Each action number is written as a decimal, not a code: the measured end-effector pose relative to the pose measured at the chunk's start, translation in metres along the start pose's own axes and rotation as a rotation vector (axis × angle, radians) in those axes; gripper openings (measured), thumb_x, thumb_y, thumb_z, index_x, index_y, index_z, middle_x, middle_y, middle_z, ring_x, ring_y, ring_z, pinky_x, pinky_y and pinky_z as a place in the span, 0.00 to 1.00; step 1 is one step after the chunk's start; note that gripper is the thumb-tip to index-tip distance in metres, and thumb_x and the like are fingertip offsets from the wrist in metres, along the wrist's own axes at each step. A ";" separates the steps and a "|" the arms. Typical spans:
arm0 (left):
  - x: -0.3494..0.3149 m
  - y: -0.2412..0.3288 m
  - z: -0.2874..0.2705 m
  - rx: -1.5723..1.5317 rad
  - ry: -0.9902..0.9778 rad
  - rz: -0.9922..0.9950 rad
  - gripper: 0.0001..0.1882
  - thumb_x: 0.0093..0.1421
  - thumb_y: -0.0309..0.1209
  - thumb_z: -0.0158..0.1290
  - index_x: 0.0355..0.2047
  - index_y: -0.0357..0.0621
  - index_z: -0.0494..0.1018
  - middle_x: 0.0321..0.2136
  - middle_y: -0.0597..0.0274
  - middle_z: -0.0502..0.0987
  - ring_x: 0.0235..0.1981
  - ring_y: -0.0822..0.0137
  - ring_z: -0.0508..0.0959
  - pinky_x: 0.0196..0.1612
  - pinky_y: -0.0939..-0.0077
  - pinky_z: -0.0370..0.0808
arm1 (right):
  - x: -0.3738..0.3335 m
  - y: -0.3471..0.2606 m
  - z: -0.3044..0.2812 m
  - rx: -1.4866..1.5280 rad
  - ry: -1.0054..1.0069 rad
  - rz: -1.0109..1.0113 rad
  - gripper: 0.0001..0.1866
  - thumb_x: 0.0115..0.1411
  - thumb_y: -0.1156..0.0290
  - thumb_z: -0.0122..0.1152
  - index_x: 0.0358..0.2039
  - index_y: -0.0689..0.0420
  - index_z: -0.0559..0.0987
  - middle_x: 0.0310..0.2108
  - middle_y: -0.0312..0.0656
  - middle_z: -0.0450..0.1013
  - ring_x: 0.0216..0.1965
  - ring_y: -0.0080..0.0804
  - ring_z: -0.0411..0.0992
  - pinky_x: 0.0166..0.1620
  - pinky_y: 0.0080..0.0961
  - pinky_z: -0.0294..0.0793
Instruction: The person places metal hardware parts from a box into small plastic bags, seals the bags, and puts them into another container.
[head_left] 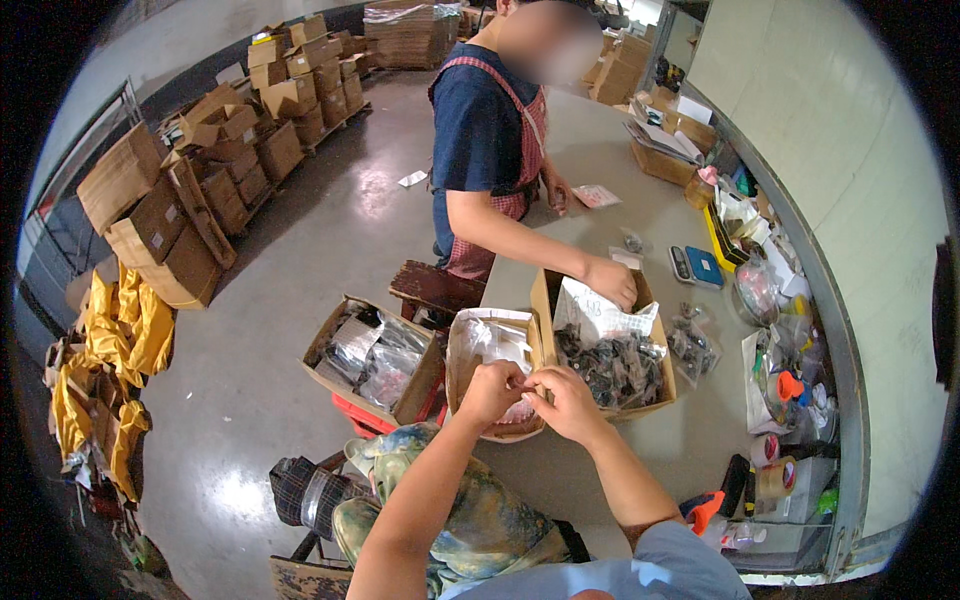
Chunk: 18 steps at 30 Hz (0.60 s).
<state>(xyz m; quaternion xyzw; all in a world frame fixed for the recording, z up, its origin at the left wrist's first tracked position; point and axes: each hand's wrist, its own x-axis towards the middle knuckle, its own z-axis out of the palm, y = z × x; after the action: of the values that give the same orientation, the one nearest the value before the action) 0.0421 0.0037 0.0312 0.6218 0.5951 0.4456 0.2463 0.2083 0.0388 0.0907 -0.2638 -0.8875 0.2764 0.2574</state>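
Observation:
My left hand [490,394] and my right hand [566,404] meet over a narrow carton [452,362] at the table edge. Fingertips of both are pinched together, almost touching. Whatever lies between them is too small to make out. Inside the narrow carton are clear plastic bags [487,338] and some pinkish-white pieces. Right beside it, a larger cardboard box [643,408] holds a heap of small dark parts [600,372] with a white paper sheet [592,310] on top. Another person's hand [608,284] reaches into that box, over the sheet.
A box of bagged items [375,358] stands left on a red support [362,415]. Bagged dark parts [692,345] and a blue scale [697,266] lie to the right. Tape rolls [775,478] and an orange-handled tool [703,510] line the wall. Stacked cartons [160,235] fill the far left.

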 end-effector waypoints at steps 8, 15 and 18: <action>0.001 0.008 0.003 0.048 -0.006 0.077 0.10 0.40 0.25 0.62 0.27 0.38 0.77 0.23 0.53 0.77 0.25 0.58 0.78 0.33 0.69 0.75 | -0.004 0.006 -0.002 0.066 -0.009 0.121 0.13 0.51 0.66 0.62 0.34 0.60 0.77 0.36 0.45 0.71 0.37 0.44 0.69 0.42 0.34 0.68; -0.003 0.012 0.010 0.205 -0.003 0.267 0.43 0.34 0.32 0.67 0.53 0.44 0.61 0.48 0.51 0.66 0.52 0.53 0.65 0.53 0.58 0.61 | -0.011 0.008 -0.020 -0.142 -0.365 0.072 0.19 0.48 0.57 0.66 0.39 0.51 0.81 0.57 0.46 0.61 0.57 0.47 0.52 0.58 0.39 0.55; -0.001 0.010 0.014 0.140 -0.181 0.183 0.36 0.37 0.30 0.64 0.49 0.43 0.63 0.38 0.55 0.72 0.42 0.55 0.71 0.49 0.61 0.64 | -0.018 0.015 -0.022 -0.088 -0.290 0.000 0.15 0.50 0.62 0.64 0.39 0.50 0.81 0.54 0.46 0.65 0.52 0.43 0.60 0.58 0.37 0.57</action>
<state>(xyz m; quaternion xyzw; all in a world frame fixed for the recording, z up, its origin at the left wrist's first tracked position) 0.0593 0.0038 0.0328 0.7268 0.5409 0.3657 0.2131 0.2393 0.0465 0.0916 -0.2321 -0.9267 0.2724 0.1145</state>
